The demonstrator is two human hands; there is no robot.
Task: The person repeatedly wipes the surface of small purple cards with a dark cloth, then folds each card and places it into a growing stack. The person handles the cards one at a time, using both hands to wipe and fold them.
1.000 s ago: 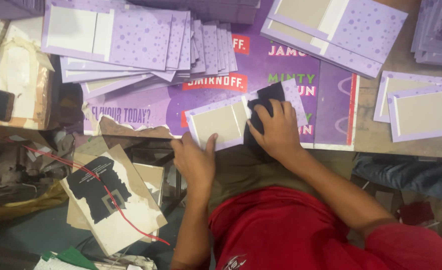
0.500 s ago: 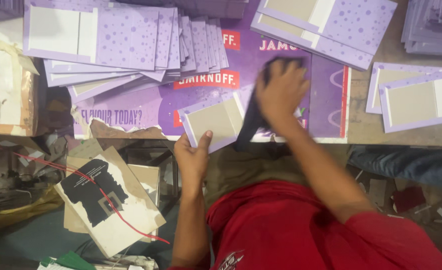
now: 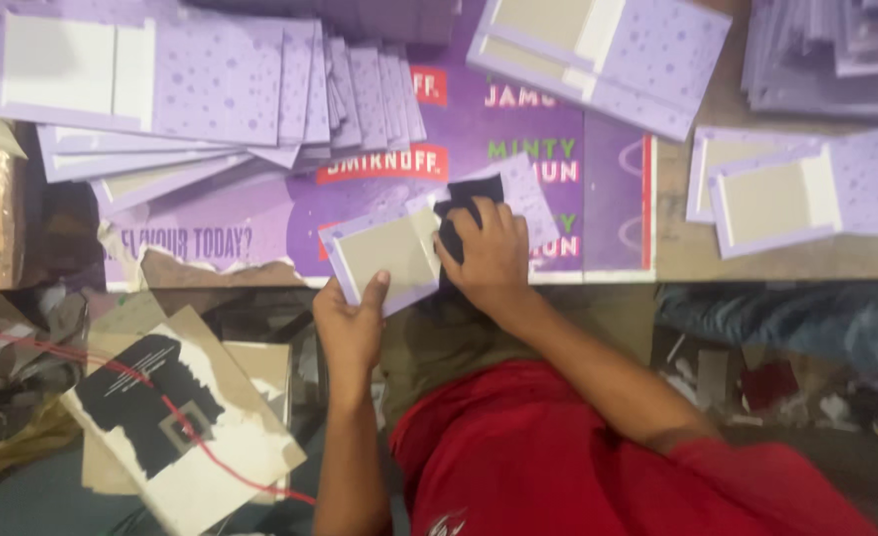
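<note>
Where covers (image 3: pixel 201 89) crowd: cloth (image 3: pixel 459 213) underhand.

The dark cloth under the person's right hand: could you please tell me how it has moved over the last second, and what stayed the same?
The right hand pushed the dark cloth away across the purple dotted cardboard cover, then drew it back toward the body, to about where it began. The left hand kept its grip on the cover's near edge, and the cover stayed on the printed purple sheet. The fanned stack of purple covers did not change.
</note>
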